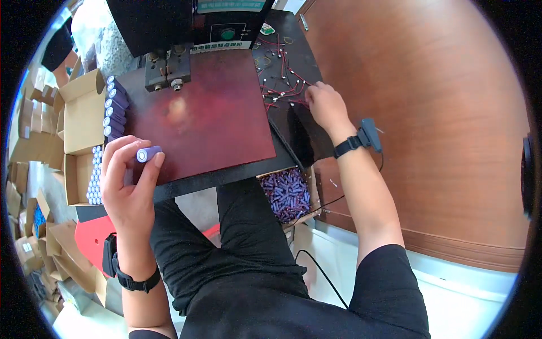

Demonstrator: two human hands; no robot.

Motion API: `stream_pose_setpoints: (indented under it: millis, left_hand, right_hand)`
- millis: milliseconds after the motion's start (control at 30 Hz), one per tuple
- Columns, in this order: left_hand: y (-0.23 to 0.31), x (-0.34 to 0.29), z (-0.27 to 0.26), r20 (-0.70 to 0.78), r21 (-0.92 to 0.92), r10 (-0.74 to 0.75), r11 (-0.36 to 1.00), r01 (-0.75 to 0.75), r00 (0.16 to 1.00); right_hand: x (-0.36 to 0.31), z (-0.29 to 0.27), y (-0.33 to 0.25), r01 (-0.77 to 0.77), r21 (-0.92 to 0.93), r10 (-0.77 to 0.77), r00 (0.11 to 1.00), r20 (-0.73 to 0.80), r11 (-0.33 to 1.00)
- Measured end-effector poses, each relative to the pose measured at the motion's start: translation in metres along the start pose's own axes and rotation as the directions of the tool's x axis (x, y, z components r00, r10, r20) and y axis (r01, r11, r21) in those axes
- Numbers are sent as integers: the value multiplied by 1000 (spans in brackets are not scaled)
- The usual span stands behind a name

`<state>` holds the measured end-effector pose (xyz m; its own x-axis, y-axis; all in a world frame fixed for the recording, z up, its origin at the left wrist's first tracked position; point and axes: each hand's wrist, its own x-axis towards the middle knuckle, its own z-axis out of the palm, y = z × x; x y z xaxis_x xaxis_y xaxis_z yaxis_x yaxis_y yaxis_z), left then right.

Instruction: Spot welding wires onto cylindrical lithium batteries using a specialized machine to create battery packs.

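My left hand (127,178) pinches a purple cylindrical battery cell (149,153) between thumb and fingers, over the left front corner of a reddish-brown work plate (226,124). The cell lies tilted, its pale end toward me. At the right, my right hand (327,106) has its fingers curled down at thin red wire leads (291,90) with small white connectors, scattered on the black tabletop. The fingertips are partly hidden, so whatever they pinch cannot be made out. Several purple cells (114,107) stand in a row along the plate's left edge.
A black machine (169,25) with a metal electrode head (168,72) overhangs the plate. On the left sits an open cardboard box (79,169) of cells. Below the table's right front is a box of small wrapped cells (287,195). A brown wooden panel (429,124) borders the right.
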<state>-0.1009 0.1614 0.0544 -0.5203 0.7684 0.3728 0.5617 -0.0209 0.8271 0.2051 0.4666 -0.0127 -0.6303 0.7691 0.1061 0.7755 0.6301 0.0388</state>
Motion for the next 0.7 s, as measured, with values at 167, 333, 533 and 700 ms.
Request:
stream_pose_setpoints:
  millis: [167, 333, 533, 700]
  left_hand:
    - [0, 5, 2, 19, 5, 23, 1000, -23, 1000]
    - [10, 16, 18, 117, -66, -40, 997, 48, 992]
    - [13, 33, 32, 153, -53, 14, 999, -6, 988]
    - [0, 45, 36, 148, 61, -12, 998, 3, 989]
  right_hand:
    - [-7, -56, -11, 59, 131, -20, 961, -276, 990]
    - [-20, -110, -35, 39, 452, 129, 933, -335, 891]
    - [-42, -135, -98, 169, 545, 112, 889, -445, 821]
    - [-37, -113, -140, 294, 532, 26, 859, -512, 794]
